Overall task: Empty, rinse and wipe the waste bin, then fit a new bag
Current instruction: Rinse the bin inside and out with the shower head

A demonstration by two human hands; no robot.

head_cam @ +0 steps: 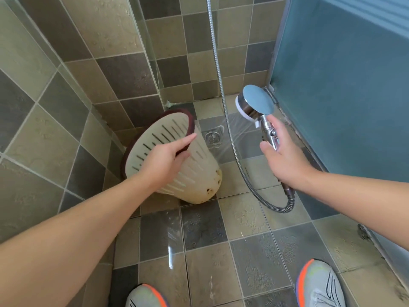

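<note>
While water sprays out of the shower head (256,102), the person stands on the wet tiled floor (250,220) of a small shower corner. The waste bin (192,171) is cream with long slots in its sides and a dark red rim. It is tipped over on the floor, with its open top leaning toward the corner of the tiled wall (106,69) and its round bottom pointing back at the person. There are brown dirty spots near the bottom edge.

The left hand (168,154) holds the bin by its rim. The fingers lie flat over the inside and the thumb goes under the dark rim, so it pinches the edge. The right hand (285,156) is wrapped around the shiny handle of the shower head, with the thumb up near the top. The head points left and down, and thin lines of water shoot toward the floor drain (213,136) and the side of the bin. I think some of the spray reaches the bin, but the water is hard to see there.

The silver hose (223,103) hangs down from high up, passes right between the bin and the shower head, then loops on the floor and comes back up to the handle. A frosted blue door (345,85) stands close on the right, just behind the shower head. Two grey shoes (321,284) with orange edges stand at the near side, well apart from the bin.
</note>
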